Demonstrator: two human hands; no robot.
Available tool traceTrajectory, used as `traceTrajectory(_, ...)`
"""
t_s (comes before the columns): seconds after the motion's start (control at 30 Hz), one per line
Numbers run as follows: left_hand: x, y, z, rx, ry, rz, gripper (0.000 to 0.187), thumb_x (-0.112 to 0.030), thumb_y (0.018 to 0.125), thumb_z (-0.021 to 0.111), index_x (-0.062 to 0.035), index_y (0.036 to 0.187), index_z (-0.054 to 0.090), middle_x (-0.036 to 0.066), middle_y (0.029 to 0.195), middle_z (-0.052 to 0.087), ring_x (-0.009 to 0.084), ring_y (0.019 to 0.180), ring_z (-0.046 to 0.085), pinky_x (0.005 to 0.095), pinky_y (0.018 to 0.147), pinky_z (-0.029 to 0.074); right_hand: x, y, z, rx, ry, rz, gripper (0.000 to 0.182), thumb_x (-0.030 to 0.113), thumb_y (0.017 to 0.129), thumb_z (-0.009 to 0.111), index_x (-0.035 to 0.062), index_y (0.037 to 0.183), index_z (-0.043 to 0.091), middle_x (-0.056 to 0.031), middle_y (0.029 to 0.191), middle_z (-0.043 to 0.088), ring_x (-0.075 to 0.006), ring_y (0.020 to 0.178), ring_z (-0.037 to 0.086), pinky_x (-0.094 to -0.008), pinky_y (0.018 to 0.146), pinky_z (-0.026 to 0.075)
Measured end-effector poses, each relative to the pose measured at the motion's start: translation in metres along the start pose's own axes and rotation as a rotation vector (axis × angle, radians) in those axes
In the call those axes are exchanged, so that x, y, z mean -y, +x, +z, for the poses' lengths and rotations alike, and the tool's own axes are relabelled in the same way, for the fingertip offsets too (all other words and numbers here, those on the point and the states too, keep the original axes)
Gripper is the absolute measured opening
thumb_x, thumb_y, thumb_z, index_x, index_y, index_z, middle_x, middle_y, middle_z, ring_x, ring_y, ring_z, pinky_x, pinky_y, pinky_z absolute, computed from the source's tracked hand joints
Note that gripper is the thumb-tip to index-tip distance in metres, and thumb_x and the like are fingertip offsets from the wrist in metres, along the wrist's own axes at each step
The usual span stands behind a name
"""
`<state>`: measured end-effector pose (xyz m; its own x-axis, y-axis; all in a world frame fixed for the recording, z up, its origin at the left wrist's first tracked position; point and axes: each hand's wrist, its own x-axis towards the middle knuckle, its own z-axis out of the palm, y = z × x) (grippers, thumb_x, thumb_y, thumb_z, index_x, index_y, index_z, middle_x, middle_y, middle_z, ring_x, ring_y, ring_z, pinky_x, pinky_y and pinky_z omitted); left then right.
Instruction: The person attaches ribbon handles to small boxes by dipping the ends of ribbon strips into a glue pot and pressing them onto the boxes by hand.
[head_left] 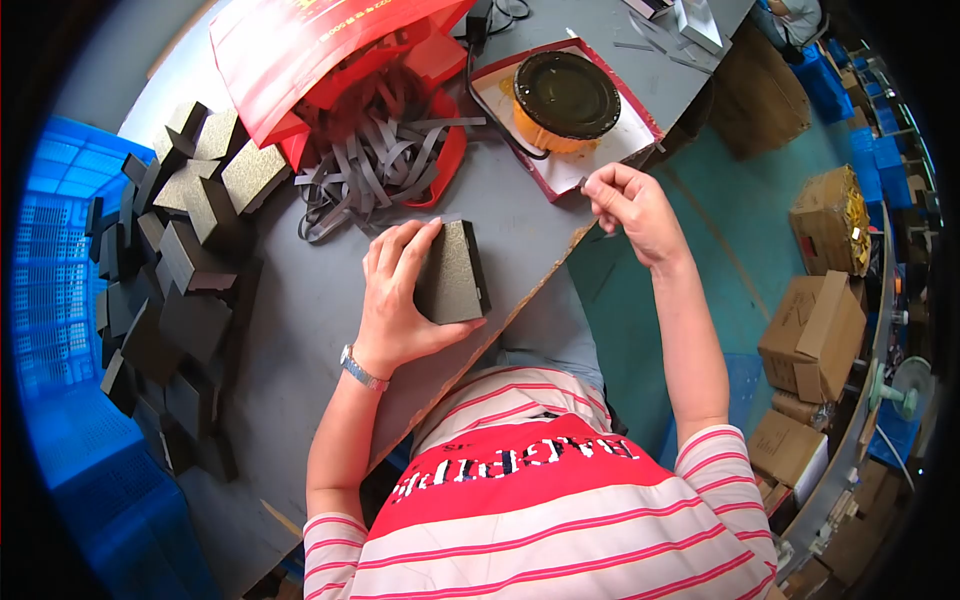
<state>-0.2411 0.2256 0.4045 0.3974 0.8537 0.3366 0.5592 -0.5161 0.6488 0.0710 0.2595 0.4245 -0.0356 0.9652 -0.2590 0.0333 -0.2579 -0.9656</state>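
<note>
A small dark box with a gold-flecked top lies on the grey table. Around its left side and lower edge wraps my left hand, a watch on its wrist. Out past the table's edge is my right hand, thumb and fingers pinched on something small and dark that I cannot make out. Above that hand, an orange tub with a dark top stands in a shallow red-rimmed tray. Grey strips spill from a red bag beyond my left hand.
Many dark and gold boxes are piled on the left, beside blue crates. Cardboard boxes and a fan stand on the right. A person is at the far top right. A dark cable curves beside the tray.
</note>
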Motion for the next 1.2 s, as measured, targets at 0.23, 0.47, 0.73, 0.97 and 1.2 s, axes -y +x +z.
traceTrajectory(0.23, 0.003, -0.002, -0.001, -0.078, -0.045, 0.048, 0.101, -0.029, 0.049, 0.091, -0.0067, 0.138, 0.051, 0.014, 0.132, 0.051, 0.0336, 0.123, 0.047, 0.0458, 0.106, 0.037, -0.003, -0.026, 0.065, 0.447, -0.067, 0.055, 0.015, 0.017, 0.093, 0.069, 0.0027, 0.089, 0.066, 0.0029, 0.076, 0.061, -0.0041, 0.069, 0.052, -0.0223, 0.059, 0.043)
traceTrajectory(0.47, 0.007, -0.003, 0.001, -0.098, -0.046, 0.064, 0.101, -0.029, 0.048, 0.09, -0.0056, 0.138, 0.051, 0.014, 0.132, 0.052, 0.0333, 0.123, 0.048, 0.0458, 0.106, 0.037, -0.002, -0.025, 0.087, 0.485, -0.312, 0.058, 0.021, 0.018, 0.09, 0.069, -0.001, 0.084, 0.065, -0.0015, 0.073, 0.063, -0.0079, 0.068, 0.057, -0.027, 0.061, 0.047)
traceTrajectory(0.73, 0.006, -0.002, 0.002, -0.089, -0.033, 0.08, 0.1, -0.029, 0.048, 0.09, -0.0054, 0.137, 0.052, 0.014, 0.13, 0.052, 0.0333, 0.122, 0.049, 0.0462, 0.106, 0.036, -0.005, -0.023, 0.088, 0.467, -0.392, 0.029, 0.02, 0.017, 0.09, 0.068, -0.0013, 0.081, 0.063, -0.0023, 0.072, 0.063, -0.0085, 0.068, 0.058, -0.0276, 0.061, 0.048)
traceTrajectory(0.97, 0.004, -0.002, 0.004, -0.085, 0.002, 0.099, 0.098, -0.029, 0.049, 0.089, -0.0059, 0.137, 0.052, 0.013, 0.13, 0.053, 0.0333, 0.122, 0.048, 0.0464, 0.107, 0.035, 0.005, -0.024, 0.091, 0.464, -0.562, 0.049, 0.024, 0.021, 0.086, 0.068, -0.0021, 0.083, 0.065, -0.0125, 0.075, 0.067, -0.0204, 0.073, 0.065, -0.0347, 0.066, 0.05)
traceTrajectory(1.2, 0.003, -0.002, 0.005, -0.072, 0.009, 0.117, 0.097, -0.029, 0.049, 0.089, -0.0055, 0.136, 0.052, 0.013, 0.13, 0.053, 0.0338, 0.122, 0.048, 0.0467, 0.107, 0.034, 0.017, -0.026, 0.096, 0.469, -0.713, 0.094, 0.024, 0.021, 0.082, 0.063, -0.0028, 0.085, 0.068, -0.0211, 0.082, 0.069, -0.0338, 0.083, 0.069, -0.0419, 0.076, 0.052)
